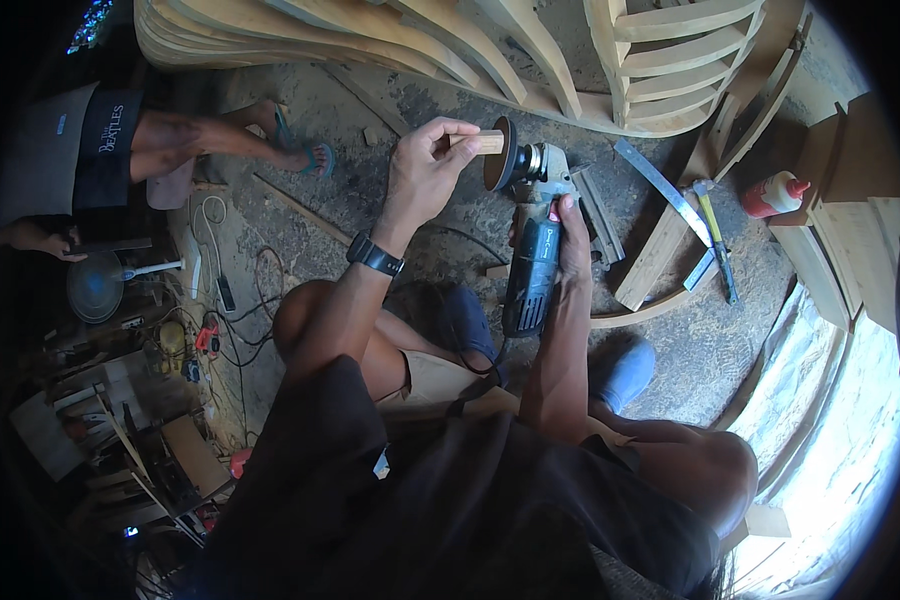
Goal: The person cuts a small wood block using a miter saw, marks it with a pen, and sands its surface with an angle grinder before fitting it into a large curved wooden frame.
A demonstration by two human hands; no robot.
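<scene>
Seen from above, a person crouches or sits low over a dusty floor (695, 350). The left-hand grip (428, 168) pinches a small wooden block (488, 144) at the face of a round disc (498, 168); contact is unclear. The right-hand grip (574, 240) wraps the angle grinder (533, 270) bearing that disc. Ahead stand curved wooden ribs (604, 48). To the right are a metal square (658, 184), a hammer (713, 225) and a red-and-white bottle (772, 194). At left, another person's sandalled foot (316, 160) shows.
</scene>
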